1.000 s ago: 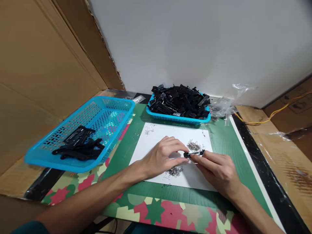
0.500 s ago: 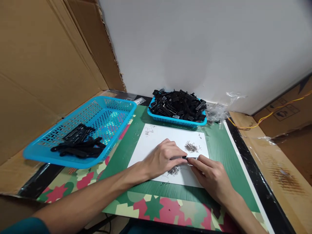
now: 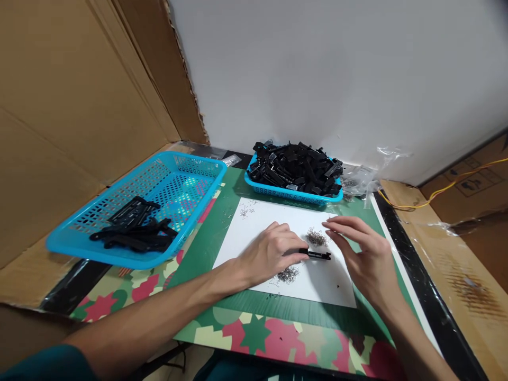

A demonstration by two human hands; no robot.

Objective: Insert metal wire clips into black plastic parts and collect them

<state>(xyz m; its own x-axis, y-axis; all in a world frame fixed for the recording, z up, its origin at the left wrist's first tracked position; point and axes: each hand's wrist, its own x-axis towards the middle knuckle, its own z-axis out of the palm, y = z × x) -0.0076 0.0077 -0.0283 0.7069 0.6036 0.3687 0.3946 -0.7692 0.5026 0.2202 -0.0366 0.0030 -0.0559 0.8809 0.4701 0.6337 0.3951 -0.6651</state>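
Observation:
My left hand (image 3: 273, 254) pinches a slim black plastic part (image 3: 318, 255) over the white sheet (image 3: 246, 238); one end of the part is hidden in the fingers, the other points right. Raised above the sheet's right side, my right hand (image 3: 365, 251) has its thumb and fingertips slightly apart, with nothing visible between them. Its fingertips are beside a small pile of thin wire pieces, perhaps tiny springs (image 3: 316, 237). Another pile of shiny wire pieces (image 3: 288, 274) lies just below the left hand. A few more bits (image 3: 245, 211) are scattered at the sheet's upper left.
A blue basket (image 3: 293, 193) heaped with black plastic parts (image 3: 297, 166) stands at the back. To the left, a larger blue basket (image 3: 198, 159) holds several black pieces (image 3: 135, 230). Plastic bags (image 3: 359, 180) and a yellow cable (image 3: 432, 198) lie at the right. Cardboard (image 3: 79, 95) walls the left.
My right hand has let go of the black part and moved up and right, beside the upper wire pile. My left hand keeps hold of the part. The view has shifted slightly.

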